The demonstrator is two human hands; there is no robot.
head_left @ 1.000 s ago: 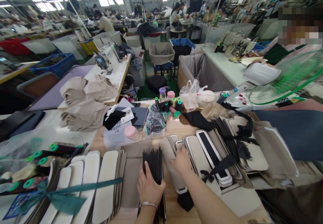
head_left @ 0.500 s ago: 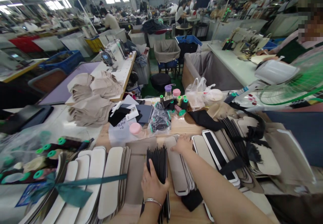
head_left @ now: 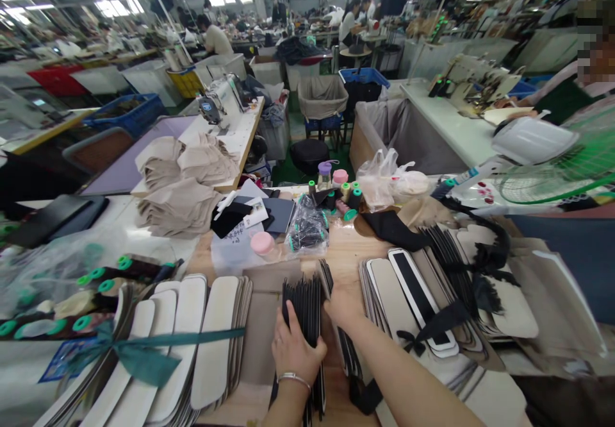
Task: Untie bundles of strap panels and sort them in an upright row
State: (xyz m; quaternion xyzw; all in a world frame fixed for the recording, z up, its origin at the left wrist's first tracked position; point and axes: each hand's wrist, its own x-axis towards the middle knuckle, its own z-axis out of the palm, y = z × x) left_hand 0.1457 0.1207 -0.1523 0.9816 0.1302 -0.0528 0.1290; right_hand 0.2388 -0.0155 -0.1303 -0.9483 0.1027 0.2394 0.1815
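left hand clamped round a stack of thin black strips - right hand against its other side

on my feed the left hand point(head_left: 296, 352) wraps the stack of thin black strips point(head_left: 307, 308), and the right hand point(head_left: 342, 306) lies against it, though i cannot tell whether those fingers close. the stack stands on edge on the wooden counter point(head_left: 346, 242), between cream padded panels point(head_left: 211, 340) tied with a green ribbon point(head_left: 192, 336) and white-edged panels point(head_left: 413, 292) with black centres. i judge the strips light and fairly stiff, but likely to slide against each other - i'd grip low across the whole bundle, from both sides.
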